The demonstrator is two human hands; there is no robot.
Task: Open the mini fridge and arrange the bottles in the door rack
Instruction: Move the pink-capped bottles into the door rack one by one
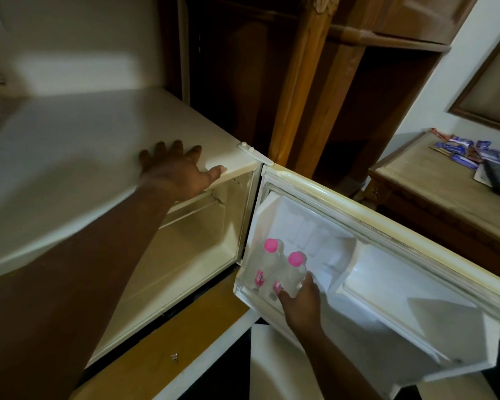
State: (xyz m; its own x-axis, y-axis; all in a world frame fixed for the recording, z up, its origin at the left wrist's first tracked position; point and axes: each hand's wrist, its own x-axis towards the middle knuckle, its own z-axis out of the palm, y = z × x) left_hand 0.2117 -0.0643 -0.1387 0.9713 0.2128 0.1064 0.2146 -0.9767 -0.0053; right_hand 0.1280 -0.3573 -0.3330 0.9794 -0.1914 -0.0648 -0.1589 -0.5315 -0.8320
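Fridge door (387, 226) swung wide. Two pink-capped bottles, far one (267, 261) hinge-side, upright in door rack (251, 298). R hand (300, 301), fingers (311, 280) wrapped round near bottle (293, 272), prob. seating it beside far one. L hand (175, 171) flat, fingers spread, holding nothing, on fridge top (84, 157) near hinge, likely bracing.

Two bare arms show, with nothing worn on either. The left hand (173, 171) is broad, seen from the back, with four fingers and a thumb in view; the thumbnail (222, 168) is short and catches the light. The left forearm (98, 269) is bare skin from wrist to frame edge, wide and mostly in shadow, its outline slightly blurred. The right hand (300, 301) also shows its back, looking smaller, with knuckles faintly visible. The right forearm (338, 362) is slim, bare to the bottom edge, and dimly lit.
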